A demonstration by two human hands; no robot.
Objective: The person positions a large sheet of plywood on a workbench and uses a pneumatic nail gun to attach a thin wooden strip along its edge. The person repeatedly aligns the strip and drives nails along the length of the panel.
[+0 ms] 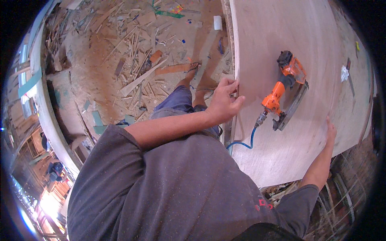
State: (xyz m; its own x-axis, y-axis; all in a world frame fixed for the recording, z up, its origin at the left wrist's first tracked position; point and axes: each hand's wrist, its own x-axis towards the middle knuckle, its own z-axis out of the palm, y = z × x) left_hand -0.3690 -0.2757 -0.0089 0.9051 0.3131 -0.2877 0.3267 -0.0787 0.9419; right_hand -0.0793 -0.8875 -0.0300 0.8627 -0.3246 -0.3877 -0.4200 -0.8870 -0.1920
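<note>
A pale plywood panel (289,156) lies in front of me to the right. At its left edge, my left hand (225,101) is closed, fingers curled and thumb by the rim, pinching the edge. My right hand (330,131) rests at the panel's right side with a finger stretched along it; the other fingers are mostly hidden. Between my hands, an orange and black air nailer (276,96) lies on the panel, touched by neither hand. A blue air hose (245,145) runs from its metal fitting over the panel's left edge.
Wood scraps (138,64) litter the floor at left, around my feet. A white cylinder (217,23) stands near the panel's far left edge. A dark slim tool (350,78) lies at far right. Another person (56,170) is at the far left.
</note>
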